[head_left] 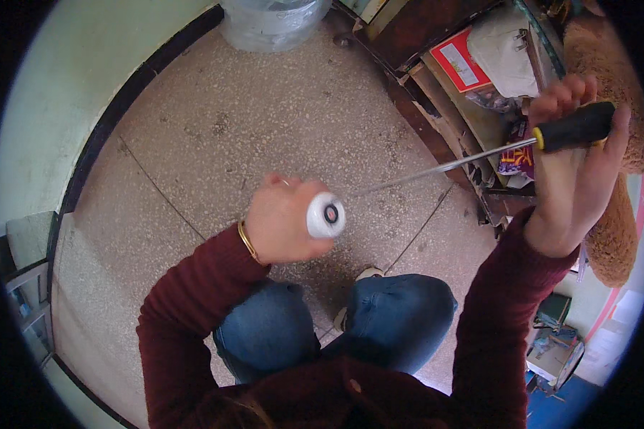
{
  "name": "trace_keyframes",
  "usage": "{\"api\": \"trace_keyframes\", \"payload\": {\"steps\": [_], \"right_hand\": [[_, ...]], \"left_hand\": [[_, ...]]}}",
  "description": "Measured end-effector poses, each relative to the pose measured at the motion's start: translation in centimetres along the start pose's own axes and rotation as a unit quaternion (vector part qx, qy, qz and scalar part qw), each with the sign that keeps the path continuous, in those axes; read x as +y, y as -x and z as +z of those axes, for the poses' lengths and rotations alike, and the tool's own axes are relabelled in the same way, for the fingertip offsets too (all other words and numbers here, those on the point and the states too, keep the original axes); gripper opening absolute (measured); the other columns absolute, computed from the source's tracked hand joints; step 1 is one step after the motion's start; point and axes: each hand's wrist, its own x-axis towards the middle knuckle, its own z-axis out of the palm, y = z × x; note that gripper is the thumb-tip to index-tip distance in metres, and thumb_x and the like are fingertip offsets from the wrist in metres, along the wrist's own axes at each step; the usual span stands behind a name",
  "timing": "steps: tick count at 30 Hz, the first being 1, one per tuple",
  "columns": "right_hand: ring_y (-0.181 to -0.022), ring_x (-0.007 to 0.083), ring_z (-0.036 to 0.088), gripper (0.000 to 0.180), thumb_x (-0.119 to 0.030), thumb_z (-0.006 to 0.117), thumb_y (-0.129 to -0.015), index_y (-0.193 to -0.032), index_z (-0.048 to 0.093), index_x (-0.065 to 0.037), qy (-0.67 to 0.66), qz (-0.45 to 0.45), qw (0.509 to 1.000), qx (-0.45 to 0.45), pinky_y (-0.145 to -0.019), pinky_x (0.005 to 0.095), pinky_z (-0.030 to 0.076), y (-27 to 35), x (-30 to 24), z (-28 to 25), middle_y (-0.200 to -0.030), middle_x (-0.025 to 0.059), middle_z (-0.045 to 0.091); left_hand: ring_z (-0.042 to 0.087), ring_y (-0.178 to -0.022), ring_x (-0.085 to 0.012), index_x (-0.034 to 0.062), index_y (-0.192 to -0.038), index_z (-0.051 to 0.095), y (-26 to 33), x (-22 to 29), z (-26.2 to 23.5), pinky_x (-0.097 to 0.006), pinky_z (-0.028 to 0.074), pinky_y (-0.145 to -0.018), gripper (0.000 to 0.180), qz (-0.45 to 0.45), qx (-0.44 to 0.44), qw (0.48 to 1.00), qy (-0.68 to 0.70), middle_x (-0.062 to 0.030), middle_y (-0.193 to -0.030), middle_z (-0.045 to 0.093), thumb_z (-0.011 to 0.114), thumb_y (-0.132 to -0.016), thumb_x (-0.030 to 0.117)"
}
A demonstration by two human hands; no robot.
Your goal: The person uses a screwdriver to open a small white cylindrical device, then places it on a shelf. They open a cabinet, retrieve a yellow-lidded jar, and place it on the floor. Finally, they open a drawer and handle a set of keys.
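The left hand (283,218) has its fingers curled round a white cylinder (315,220), whose round end, marked with a black ring, faces up; most of those fingertips are hidden. The right hand (587,171) is raised, its fingers blurred and partly spread, with the black-and-yellow handle of a screwdriver (488,155) lying between them and the thumb; how firmly they press cannot be told. The shaft slants down leftward, its faint end beside the cylinder; whether it touches is unclear.

If that right grip is as loose as it looks, the handle could roll or slip. A skewed push might send the tip off the cylinder into the left fingers, or drop the tool.

Both things hang above the floor (193,164), ahead of the bent knees (401,322). Near the floor's right edge stands a shelf (426,121) with a red box (461,61) and a purple packet (516,154); a translucent container (272,25) sits at its far end.
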Motion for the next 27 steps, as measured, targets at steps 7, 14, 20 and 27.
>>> {"api": "trace_keyframes", "payload": {"steps": [7,14,20,27], "right_hand": [[-0.069,0.0135,0.041,0.027,-0.021,0.068,-0.088,-0.098,0.051,-0.002,-0.015,-0.014,0.999,0.028,-0.064,0.0288,0.04,0.6,-1.6,-2.0,-0.079,0.0044,0.041],[-0.063,0.0141,0.044,0.022,-0.019,0.066,-0.09,-0.097,0.054,-0.001,-0.115,0.045,0.971,-0.206,-0.056,0.0251,0.041,1.2,-1.8,-2.2,-0.08,0.0032,0.044],[-0.053,0.0151,0.043,0.019,-0.01,0.065,-0.088,-0.099,0.051,-0.002,-0.063,-0.053,0.997,0.001,-0.05,0.023,0.039,2.3,-0.8,-2.1,-0.074,0.0012,0.045],[-0.04,0.0105,0.043,0.023,-0.013,0.067,-0.086,-0.078,0.046,-0.007,-0.053,-0.051,0.992,-0.102,-0.037,0.0261,0.038,5.8,-1.1,-0.1,-0.059,0.0035,0.047]], "left_hand": [[0.066,-0.083,-0.0327,0.0106,-0.09,0.06,0.0,0.4,-0.3,-0.037,0.051,-0.073,0.04,0.099,-0.265,0.912,0.296,-0.0089,-0.082,0.067,0.082,-0.062,0.03],[0.065,-0.074,-0.0324,0.0098,-0.088,0.061,-0.2,0.2,-0.4,-0.04,0.051,-0.067,0.043,0.059,-0.125,0.984,0.114,-0.0095,-0.079,0.066,0.081,-0.055,0.028],[0.066,-0.08,-0.0328,0.0093,-0.092,0.061,-0.2,0.2,0.5,-0.04,0.053,-0.071,0.045,0.086,-0.157,0.959,0.22,-0.0099,-0.079,0.065,0.084,-0.058,0.028],[0.065,-0.081,-0.0347,0.0101,-0.094,0.062,-0.1,-1.8,-0.8,-0.042,0.053,-0.071,0.047,0.146,-0.193,0.945,0.222,-0.0105,-0.084,0.067,0.084,-0.057,0.029]]}}
